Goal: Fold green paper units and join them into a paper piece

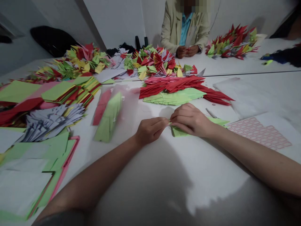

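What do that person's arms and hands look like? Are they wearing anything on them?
The bare left arm and bare right arm have no sleeves over them. The left hand and right hand show no gloves, rings or watch. A dark strip, perhaps a sleeve edge, shows at the picture's bottom.

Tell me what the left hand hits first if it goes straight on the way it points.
The green folded paper comes first, right at the fingertips of the left hand. The fingers of the right hand lie just beyond it, though depth here is hard to judge.
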A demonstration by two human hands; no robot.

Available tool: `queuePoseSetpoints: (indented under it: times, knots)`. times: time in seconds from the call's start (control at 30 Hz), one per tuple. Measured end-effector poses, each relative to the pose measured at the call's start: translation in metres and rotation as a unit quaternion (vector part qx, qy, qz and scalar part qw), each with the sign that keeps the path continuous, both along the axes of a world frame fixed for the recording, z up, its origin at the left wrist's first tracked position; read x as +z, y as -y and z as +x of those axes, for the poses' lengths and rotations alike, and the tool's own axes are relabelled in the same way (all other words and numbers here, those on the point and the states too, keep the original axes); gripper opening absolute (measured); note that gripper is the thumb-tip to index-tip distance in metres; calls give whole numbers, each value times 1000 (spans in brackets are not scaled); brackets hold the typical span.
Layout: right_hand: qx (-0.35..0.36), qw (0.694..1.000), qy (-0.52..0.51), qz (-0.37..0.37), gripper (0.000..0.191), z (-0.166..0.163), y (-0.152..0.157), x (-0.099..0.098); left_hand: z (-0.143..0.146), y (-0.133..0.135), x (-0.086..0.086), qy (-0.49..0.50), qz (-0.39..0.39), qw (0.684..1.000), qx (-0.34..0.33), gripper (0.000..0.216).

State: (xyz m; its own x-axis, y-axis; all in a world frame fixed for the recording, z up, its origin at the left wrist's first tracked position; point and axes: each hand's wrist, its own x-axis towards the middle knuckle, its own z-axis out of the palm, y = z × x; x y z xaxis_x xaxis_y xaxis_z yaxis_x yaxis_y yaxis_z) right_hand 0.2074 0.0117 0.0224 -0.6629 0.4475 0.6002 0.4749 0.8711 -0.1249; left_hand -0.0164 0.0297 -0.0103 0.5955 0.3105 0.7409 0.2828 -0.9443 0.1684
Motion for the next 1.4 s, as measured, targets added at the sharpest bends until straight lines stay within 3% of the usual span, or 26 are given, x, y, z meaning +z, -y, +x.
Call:
queuePoseSetpoints:
  times: [0.33, 0.73, 1.03, 1.27, 1.4]
  knots:
    - [13, 999, -34, -21, 15, 5, -2, 1, -2, -10, -3, 38, 9, 998, 39, 9]
    - [-31, 999, -15, 30, 13, -12, 8, -9, 1, -2, -7, -30, 22, 998, 44, 2]
    - [16, 1000, -17, 19, 9, -2, 2, 4, -3, -3, -4, -40, 0, 999, -1, 5]
    - [23, 999, -25, -3, 7, 10, -6, 11, -5, -5, -5, 15, -18, 1000, 14, 4]
    - [-9, 999, -30, -11, 8, 19, -10, 16, -6, -9, -2, 55, -9, 998, 39, 3]
